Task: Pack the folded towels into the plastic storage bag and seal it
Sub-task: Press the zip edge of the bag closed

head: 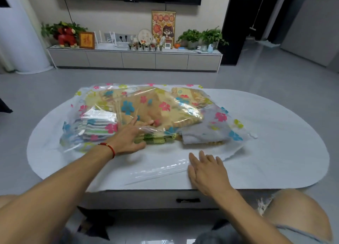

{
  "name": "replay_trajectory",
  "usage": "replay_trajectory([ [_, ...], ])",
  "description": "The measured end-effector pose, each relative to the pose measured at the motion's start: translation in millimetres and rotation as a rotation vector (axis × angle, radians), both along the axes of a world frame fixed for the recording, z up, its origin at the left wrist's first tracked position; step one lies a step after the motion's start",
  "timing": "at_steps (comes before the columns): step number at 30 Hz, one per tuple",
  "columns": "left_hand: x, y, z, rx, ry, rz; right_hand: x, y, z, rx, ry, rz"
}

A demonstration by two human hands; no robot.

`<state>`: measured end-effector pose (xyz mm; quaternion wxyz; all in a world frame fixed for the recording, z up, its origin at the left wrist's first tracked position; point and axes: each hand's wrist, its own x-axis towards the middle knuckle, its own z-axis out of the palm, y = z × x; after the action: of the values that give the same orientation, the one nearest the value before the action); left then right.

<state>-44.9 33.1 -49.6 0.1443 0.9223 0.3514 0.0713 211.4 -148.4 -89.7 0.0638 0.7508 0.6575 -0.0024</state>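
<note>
A clear plastic storage bag [225,122] printed with coloured flowers lies on the white oval table [275,152]. Folded towels sit inside it: a yellow-tan towel [156,107] in the middle, a striped towel [97,128] at the left, a grey towel [203,133] at the right, a green-yellow one [156,140] underneath. My left hand [128,137] lies flat with fingers spread on the bag over the towels. My right hand [205,170] rests flat on the bag's near flap [161,170], close to the table's front edge. Neither hand grips anything.
The table has a drawer with a dark handle [188,200] at its front. My knees [297,212] are below the table edge. Across grey floor stands a low TV cabinet [135,60] with plants, frames and ornaments.
</note>
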Motion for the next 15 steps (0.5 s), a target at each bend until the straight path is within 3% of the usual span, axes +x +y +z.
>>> replay_trajectory([
  [5, -11.4, -9.3, -0.7, 0.115, -0.04, 0.036, 24.8, -16.8, 27.4, 0.206, 0.423, 0.044],
  [8, -29.7, -37.8, -8.9, 0.258, -0.004, -0.07, 50.9, -18.6, 41.9, 0.587, 0.516, -0.026],
  [10, -39.0, -58.3, -7.8, 0.349, 0.105, -0.095, 78.4, -7.0, 49.9, 0.712, 0.519, -0.135],
  [13, -37.4, -87.9, 6.7, 0.436, 0.314, -0.074, 131.8, 16.0, 55.2, 0.509, 0.407, -0.447],
  [15, -22.1, -106.6, 17.8, 0.484, 0.276, -0.113, 160.2, 21.9, 52.4, 0.293, 0.538, -0.665],
])
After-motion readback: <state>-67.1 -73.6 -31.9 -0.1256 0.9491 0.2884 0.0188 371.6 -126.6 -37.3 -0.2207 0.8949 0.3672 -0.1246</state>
